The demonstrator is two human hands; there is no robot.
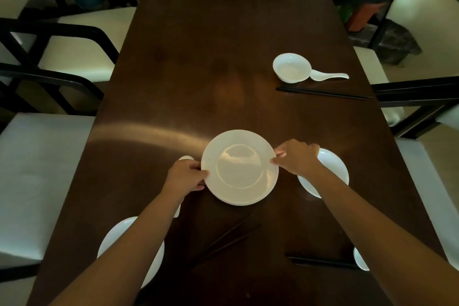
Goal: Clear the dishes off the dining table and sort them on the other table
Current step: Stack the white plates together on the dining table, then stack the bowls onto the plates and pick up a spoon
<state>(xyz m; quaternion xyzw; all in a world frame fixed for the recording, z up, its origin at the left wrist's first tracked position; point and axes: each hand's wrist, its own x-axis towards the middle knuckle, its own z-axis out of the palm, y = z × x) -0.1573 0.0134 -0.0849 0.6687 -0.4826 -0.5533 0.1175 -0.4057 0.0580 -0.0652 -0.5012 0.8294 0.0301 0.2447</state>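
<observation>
A large white plate (239, 167) is held over the middle of the dark wooden dining table (198, 57). My left hand (186, 176) grips its left rim and my right hand (296, 156) grips its right rim. Another white plate (334, 169) lies under my right forearm, and a third white plate (116, 236) lies under my left forearm. A white spoon (185, 158) is mostly hidden behind my left hand. At the far right stand a white bowl (291, 67), a white soup spoon (327, 75) and black chopsticks (323, 93).
More black chopsticks (231, 238) lie near the table's front, another pair (323, 262) at the right beside a small white dish (360, 259). Cream-cushioned chairs (37, 169) line both sides. Potted plants (360, 7) stand beyond the far end.
</observation>
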